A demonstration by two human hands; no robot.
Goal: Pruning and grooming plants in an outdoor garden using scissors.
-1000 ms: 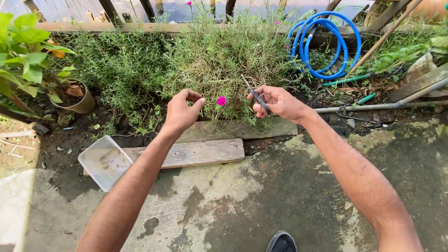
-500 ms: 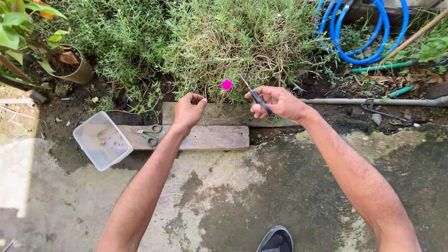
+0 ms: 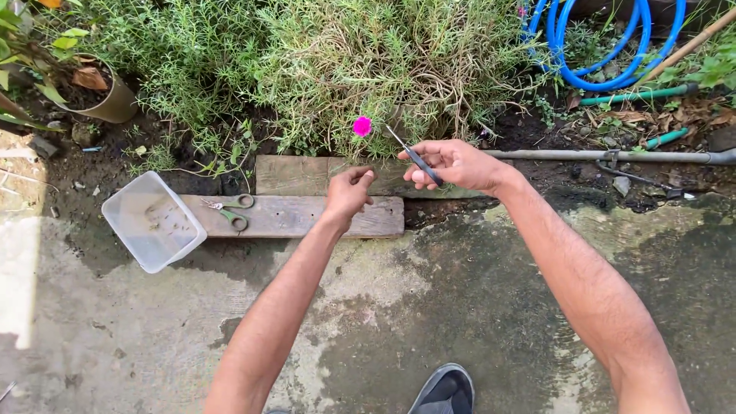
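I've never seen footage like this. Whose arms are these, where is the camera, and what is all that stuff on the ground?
There is no machine here: these are a person's own two bare arms, filmed by a camera worn on the head and looking down, so the dark shoe at the bottom is theirs too. The right hand holds small dark-handled scissors, blades pointing up toward a pink flower in a bushy green plant. The left hand is loosely curled just below, and I cannot tell if it holds anything. On the ground lie two wooden planks at the edge of the soil, with green-handled scissors on the nearer one and a clear plastic tub beside it. Behind are a coiled blue hose, a grey pipe and a potted plant. The person stands on stained concrete.
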